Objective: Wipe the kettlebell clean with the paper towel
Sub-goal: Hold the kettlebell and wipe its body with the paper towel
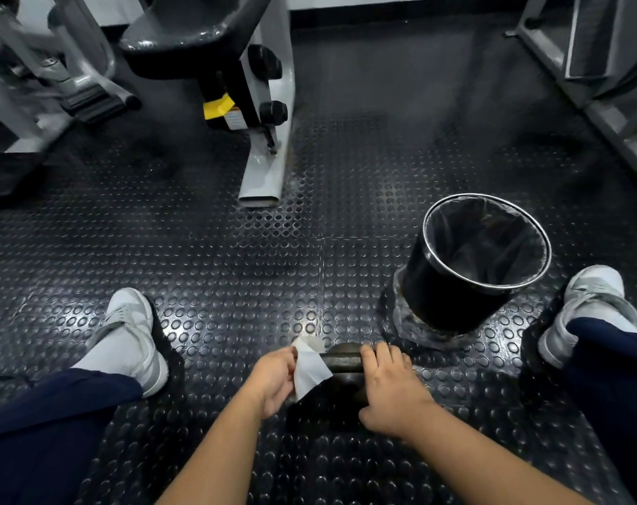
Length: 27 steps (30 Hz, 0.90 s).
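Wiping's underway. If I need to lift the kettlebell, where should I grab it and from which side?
Probably the handle of the kettlebell: it lies on top as a bar running left-right between the left hand and right hand. Come from above and wrap the bar's bare middle.

dark kettlebell [340, 362] upright on the floor, white paper towel [309, 366] (crumpled) against its handle.

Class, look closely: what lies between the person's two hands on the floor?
In the head view, the kettlebell sits between the left hand, which holds a paper towel against it, and the right hand.
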### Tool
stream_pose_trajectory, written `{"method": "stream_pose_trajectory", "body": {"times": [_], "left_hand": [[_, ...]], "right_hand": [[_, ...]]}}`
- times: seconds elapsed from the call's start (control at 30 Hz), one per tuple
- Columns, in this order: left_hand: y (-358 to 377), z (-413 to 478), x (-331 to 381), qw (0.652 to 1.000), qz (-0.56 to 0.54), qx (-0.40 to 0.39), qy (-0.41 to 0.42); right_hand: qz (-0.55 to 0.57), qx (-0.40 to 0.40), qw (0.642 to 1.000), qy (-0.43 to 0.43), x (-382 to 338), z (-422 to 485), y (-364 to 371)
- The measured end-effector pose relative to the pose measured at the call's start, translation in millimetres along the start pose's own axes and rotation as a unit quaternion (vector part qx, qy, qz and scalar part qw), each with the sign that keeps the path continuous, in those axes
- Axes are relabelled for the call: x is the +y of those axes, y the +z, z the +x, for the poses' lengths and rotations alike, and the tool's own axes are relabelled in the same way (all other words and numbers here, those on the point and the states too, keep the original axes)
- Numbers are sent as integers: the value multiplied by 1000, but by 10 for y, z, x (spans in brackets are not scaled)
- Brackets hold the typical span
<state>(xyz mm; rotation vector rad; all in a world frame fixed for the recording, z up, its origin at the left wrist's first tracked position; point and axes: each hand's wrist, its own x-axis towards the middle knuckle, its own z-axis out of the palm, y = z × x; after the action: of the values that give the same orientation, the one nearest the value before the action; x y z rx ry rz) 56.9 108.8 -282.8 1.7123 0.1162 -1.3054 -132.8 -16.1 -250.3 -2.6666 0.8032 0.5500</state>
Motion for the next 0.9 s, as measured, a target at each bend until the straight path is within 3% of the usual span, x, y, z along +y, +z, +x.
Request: {"method": "stream_pose_trajectory", "body": {"times": [0.13, 0.3, 0.53, 0.7, 0.9], "left_hand": [[58, 22, -102, 999, -8, 37, -8], [245, -45, -77, 997, -51, -1, -50], [254, 6, 28, 986, 151, 57, -45], [273, 200, 107, 991, 112, 30, -74], [225, 299, 42, 981, 160, 26, -103]], "right_hand": [[3, 5, 1000, 0, -12, -3, -11], [-1, 7, 1000, 3, -8, -8, -13], [-6, 10, 1000, 0, -8, -2, -10], [-3, 9, 1000, 3, -15, 9, 3], [-3, 14, 1000, 1, -4, 15, 12]]}}
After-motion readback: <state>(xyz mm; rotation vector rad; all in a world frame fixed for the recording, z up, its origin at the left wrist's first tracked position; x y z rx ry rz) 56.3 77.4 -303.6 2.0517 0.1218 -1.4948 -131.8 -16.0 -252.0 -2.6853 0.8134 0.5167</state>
